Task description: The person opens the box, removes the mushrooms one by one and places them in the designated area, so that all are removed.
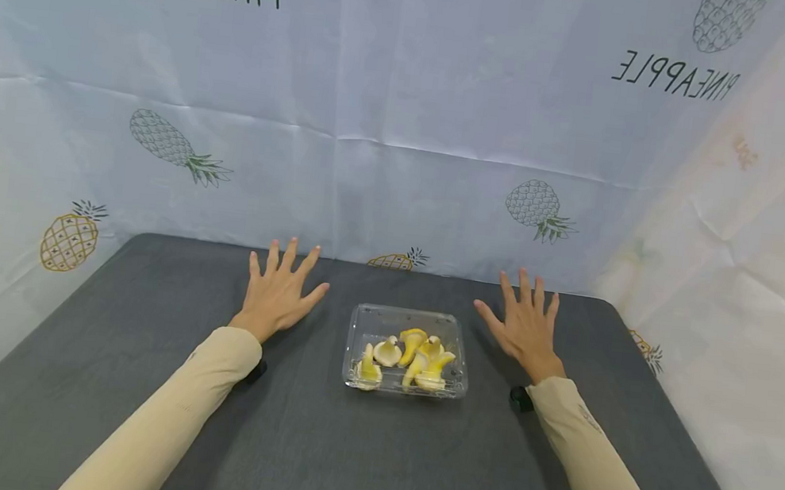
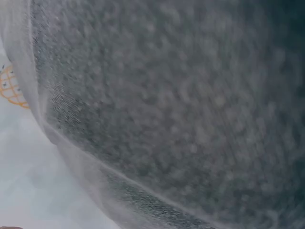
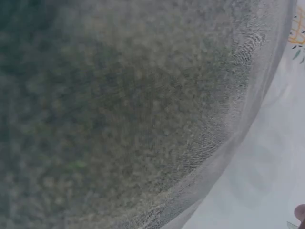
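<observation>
In the head view a clear plastic container (image 1: 371, 324) sits on the dark grey table, holding several yellow and white mushrooms (image 1: 413, 345). Whether a lid covers it I cannot tell. To its left my left hand (image 1: 277, 297) has its fingers spread, palm down, apart from the container. My right hand (image 1: 526, 329) is likewise spread on the other side, holding nothing. Both wrist views show mostly blurred grey table cloth; only a fingertip (image 3: 300, 212) shows at the edge of the right wrist view.
The grey-covered table (image 1: 313, 452) has rounded far corners. Behind it and at both sides hangs a white curtain (image 1: 411, 207) printed with pineapples and mirrored lettering. A dark wrist device (image 1: 521, 400) sits under the right cuff, another (image 1: 254, 373) under the left.
</observation>
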Demonstrator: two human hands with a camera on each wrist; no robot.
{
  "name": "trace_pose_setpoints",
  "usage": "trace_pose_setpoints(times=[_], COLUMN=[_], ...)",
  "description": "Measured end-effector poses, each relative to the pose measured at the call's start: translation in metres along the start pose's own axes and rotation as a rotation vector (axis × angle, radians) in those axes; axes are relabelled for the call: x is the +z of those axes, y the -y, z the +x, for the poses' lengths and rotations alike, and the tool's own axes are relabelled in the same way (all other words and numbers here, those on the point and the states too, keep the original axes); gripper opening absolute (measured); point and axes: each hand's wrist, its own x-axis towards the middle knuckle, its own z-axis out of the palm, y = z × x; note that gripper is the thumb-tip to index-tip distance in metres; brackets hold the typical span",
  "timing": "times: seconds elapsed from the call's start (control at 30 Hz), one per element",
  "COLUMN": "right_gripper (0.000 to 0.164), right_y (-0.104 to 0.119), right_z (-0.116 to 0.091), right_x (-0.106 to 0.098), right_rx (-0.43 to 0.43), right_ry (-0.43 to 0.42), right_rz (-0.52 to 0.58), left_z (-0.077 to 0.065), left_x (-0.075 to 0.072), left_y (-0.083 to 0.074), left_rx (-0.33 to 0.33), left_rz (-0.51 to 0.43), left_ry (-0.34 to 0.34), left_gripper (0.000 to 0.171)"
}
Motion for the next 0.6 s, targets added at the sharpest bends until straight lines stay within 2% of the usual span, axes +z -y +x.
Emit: trace_pose_setpoints(times=[0.6], right_gripper=[0.086], right_y=[0.013], right_z=[-0.016], right_x=[-0.008], right_rx=[-0.012], right_ry=[-0.022], right_rz=[0.092], left_z=[-0.014], left_x=[-0.009], left_y=[-0.012], left_rx=[0.029], left_rz=[-0.006], left_ry=[-0.006], left_gripper=[0.072])
